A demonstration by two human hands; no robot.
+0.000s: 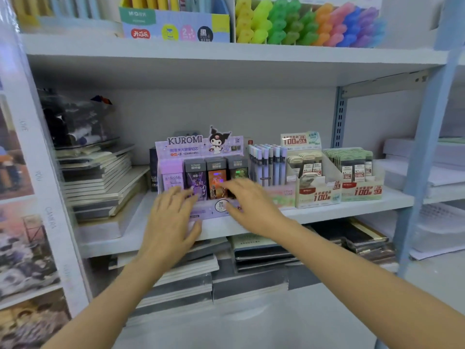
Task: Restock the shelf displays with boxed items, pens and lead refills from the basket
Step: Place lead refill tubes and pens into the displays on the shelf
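Note:
A purple Kuromi lead-refill display box (201, 147) stands on the middle shelf (327, 215), with several small refill boxes (195, 177) upright in it. My left hand (173, 217) rests flat against the display's lower left front, fingers spread. My right hand (249, 205) lies on its lower right front, fingers apart and reaching toward the orange refill box (216, 176). Neither hand holds anything. To the right stand a row of pens (266, 165) and two green-and-red lead refill displays (317, 177) (357, 170). The basket is not in view.
Stacked notebooks (95, 182) and a dark bagged bundle (73, 119) fill the shelf's left side. Above, a shelf holds a pen box (176, 26) and coloured clips (307, 23). More notebooks (251, 263) lie on the shelf below. A blue upright (422, 152) bounds the right.

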